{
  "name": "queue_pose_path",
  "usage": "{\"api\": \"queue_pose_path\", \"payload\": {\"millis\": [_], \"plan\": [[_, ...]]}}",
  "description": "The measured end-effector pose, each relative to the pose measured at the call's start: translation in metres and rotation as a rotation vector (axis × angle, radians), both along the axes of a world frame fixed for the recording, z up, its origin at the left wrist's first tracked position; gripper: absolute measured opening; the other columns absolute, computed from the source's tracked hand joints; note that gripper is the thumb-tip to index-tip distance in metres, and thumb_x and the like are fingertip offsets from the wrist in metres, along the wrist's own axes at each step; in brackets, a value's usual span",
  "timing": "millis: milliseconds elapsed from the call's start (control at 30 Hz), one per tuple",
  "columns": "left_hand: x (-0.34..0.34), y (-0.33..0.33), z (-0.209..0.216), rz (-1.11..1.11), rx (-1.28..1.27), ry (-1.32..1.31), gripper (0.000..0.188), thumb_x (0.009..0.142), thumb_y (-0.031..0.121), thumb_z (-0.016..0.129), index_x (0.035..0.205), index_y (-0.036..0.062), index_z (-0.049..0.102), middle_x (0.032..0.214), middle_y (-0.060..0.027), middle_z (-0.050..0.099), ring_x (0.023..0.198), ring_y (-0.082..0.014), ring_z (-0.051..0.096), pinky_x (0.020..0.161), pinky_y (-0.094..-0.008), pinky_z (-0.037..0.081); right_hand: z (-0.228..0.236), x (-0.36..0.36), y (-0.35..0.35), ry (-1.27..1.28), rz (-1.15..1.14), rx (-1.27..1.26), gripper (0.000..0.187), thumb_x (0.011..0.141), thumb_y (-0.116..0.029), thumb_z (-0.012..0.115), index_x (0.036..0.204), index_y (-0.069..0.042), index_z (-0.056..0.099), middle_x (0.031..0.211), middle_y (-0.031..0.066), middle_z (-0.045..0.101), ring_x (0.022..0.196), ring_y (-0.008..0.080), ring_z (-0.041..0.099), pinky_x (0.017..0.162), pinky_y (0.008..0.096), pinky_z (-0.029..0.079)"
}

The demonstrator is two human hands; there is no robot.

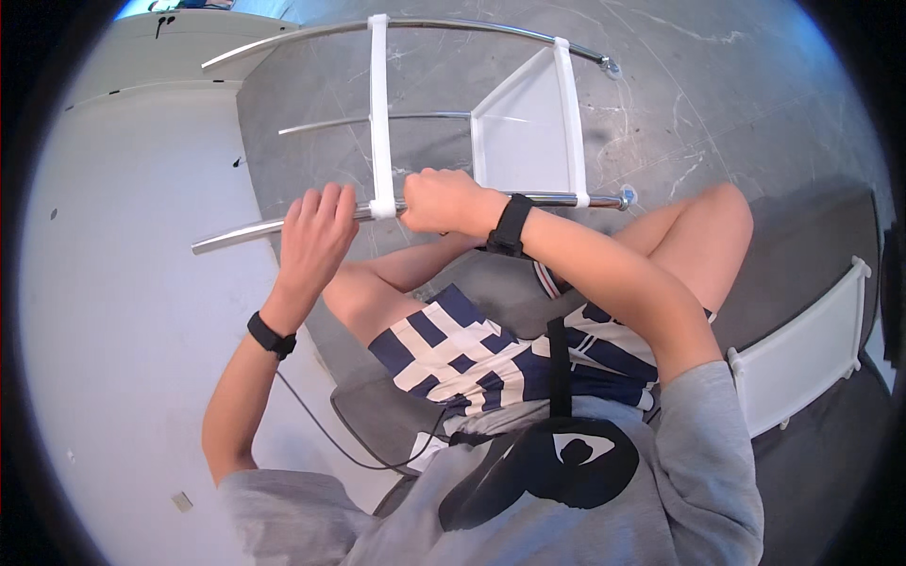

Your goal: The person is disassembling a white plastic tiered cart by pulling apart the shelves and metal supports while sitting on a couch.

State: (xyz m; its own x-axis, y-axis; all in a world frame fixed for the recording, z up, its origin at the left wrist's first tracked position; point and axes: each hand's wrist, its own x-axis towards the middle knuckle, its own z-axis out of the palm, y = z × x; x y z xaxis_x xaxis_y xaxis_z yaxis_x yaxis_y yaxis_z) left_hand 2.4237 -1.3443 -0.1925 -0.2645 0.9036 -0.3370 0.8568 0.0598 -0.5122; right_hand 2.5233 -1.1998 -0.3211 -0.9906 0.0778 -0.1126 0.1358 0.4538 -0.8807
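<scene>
A rack of chrome tubes and white shelves lies on its side in front of me. My left hand (321, 224) is closed around the near chrome tube (236, 236), left of a white shelf seen edge-on (380, 118). On the other side of that shelf's corner sleeve (382, 208), my right hand (447, 200) makes a fist around the same tube. A second white shelf (528, 137) joins the tubes farther right, close to their ends with small round feet (627, 196). The far tube (462, 25) runs across the top of the view.
A loose white shelf panel (797, 349) with corner sleeves rests on the dark grey seat (793, 241) at my right. White wall or cabinet surface (132, 311) rises at the left. Grey marbled floor (698, 104) lies beneath the rack. A black cable (321, 429) hangs near my left arm.
</scene>
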Motion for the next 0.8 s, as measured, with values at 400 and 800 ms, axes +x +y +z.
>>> {"api": "queue_pose_path", "payload": {"millis": [400,800], "plan": [[-0.029,0.029,-0.005,0.032,-0.12,-0.177,0.007,0.068,0.002,0.059,0.074,0.0028,0.063,0.065,-0.0201,0.061,0.066,-0.0388,0.063,0.062,-0.0477,0.051,-0.003,-0.003,-0.018,0.048,-0.105,-0.019,0.031,0.075,-0.023,0.059,0.09,0.002,0.07,0.09,0.027,0.068,0.085,0.0407,0.068,0.076,0.0481,0.055],[-0.058,0.06,0.002,1.247,-1.008,-0.925,0.005,0.065,0.0,0.055,0.068,0.0022,0.058,0.051,-0.0028,0.05,0.043,-0.0125,0.048,0.039,-0.0278,0.033,-0.003,0.001,-0.03,0.13,-0.095,0.041,0.028,0.075,-0.024,0.059,0.082,0.002,0.067,0.081,0.0259,0.067,0.078,0.0411,0.068,0.071,0.0483,0.055]]}}
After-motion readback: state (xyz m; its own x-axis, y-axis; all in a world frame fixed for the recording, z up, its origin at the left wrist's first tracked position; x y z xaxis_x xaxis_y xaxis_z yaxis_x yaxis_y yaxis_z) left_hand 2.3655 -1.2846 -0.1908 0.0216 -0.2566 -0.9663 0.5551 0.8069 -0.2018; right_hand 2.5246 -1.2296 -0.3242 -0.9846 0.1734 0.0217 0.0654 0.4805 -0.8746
